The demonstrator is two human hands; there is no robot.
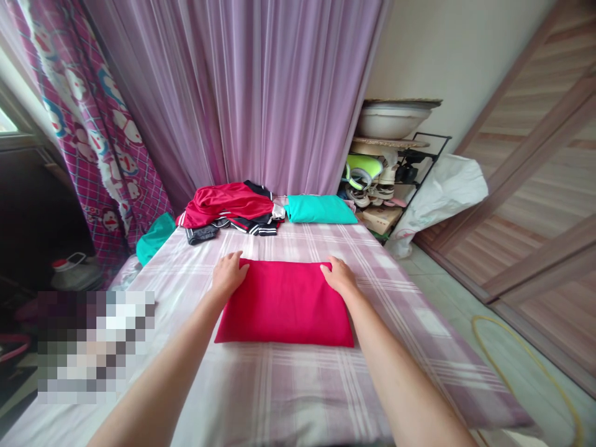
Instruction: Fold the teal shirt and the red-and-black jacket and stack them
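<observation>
A folded red garment (286,304) lies flat in a neat rectangle on the checked bedsheet (298,397). At its far left corner is my left hand (229,272), thumb on top of the fabric and fingers curled at the edge. My right hand (339,274) holds the far right corner in the same way. Beyond them, a folded turquoise garment (321,209) rests near the curtain. To its left is a loose heap of clothes with a red garment (226,203) on top of dark ones with white stripes (263,230).
Purple curtains (288,93) hang behind the bed. A rack (426,167) at the right holds a white basin (393,121) and shoes, beside a white sack (442,186). A yellow hose (526,366) lies on the floor. Another turquoise cloth (156,239) hangs at the bed's left edge.
</observation>
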